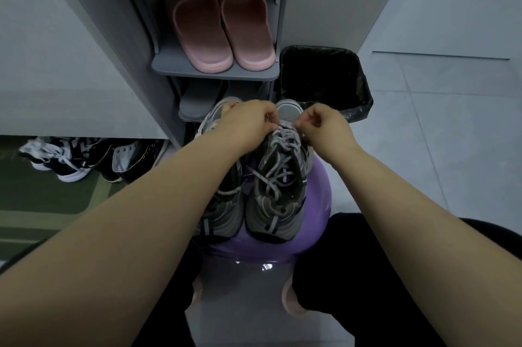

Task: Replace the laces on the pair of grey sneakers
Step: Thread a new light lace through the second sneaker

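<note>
Grey sneakers (278,185) lying side by side on purple stool (319,205), frame centre, long axes running bottom-to-top, toes pointing toward top of frame. Pink slippers (220,27) sitting on rack (214,73), black-lined bin (324,78) standing just beyond toes. Left forearm covering left-side sneaker (partly). Left hand (248,123), right hand (324,128) both pinching grey lace (284,143) at toe end.

This looks like the entryway of a home, the corner where shoes are kept. A grey shoe rack (214,74) stands against the wall, with pink slippers (220,27) on one shelf and grey slippers (197,102) on the shelf below. Left of the rack, black-and-white sneakers (70,157) lie under a pale cabinet (70,78), beside a green mat (50,200). Right of the rack stands a bin (363,92) with a black liner. The floor (437,120) is pale tile.
</note>
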Tool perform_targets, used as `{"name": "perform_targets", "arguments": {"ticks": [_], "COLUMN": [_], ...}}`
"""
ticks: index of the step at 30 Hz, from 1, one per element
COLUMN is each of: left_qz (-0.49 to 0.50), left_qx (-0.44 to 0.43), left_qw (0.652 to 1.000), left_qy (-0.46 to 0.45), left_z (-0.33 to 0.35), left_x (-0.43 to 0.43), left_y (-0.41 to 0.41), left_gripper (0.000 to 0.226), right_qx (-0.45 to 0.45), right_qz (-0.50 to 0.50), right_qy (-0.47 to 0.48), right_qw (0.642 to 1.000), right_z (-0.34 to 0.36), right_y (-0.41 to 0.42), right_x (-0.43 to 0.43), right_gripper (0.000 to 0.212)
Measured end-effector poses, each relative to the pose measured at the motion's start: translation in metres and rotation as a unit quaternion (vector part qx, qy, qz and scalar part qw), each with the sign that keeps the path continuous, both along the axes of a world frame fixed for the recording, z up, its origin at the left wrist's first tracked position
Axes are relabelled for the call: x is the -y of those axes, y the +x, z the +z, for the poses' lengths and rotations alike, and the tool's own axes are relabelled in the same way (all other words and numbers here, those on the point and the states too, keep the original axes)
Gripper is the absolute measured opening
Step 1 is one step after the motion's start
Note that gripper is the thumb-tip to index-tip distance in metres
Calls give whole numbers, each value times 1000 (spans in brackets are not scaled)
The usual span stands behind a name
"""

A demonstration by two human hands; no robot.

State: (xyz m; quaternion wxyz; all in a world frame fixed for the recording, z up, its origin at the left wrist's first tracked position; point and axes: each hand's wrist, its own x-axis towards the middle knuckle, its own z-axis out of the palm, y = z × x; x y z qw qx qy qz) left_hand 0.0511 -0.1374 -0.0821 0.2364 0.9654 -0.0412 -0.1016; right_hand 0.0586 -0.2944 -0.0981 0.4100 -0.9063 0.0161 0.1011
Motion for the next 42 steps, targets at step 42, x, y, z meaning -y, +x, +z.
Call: {"name": "perform_targets", "arguments": {"ticks": [42], "left_qz": [-31], "left_qx": [-32], "left_qw": [996], "left_qy": [78], "left_z": [7], "left_x": [1], "left_y": [-15], "left_gripper": [19], "right_qx": [-84], "right_qz": [78], "right_qy": [-54], "right_qw": [992], "right_z": [21], "right_y": [-11], "right_x": [8], "right_gripper": [35]}}
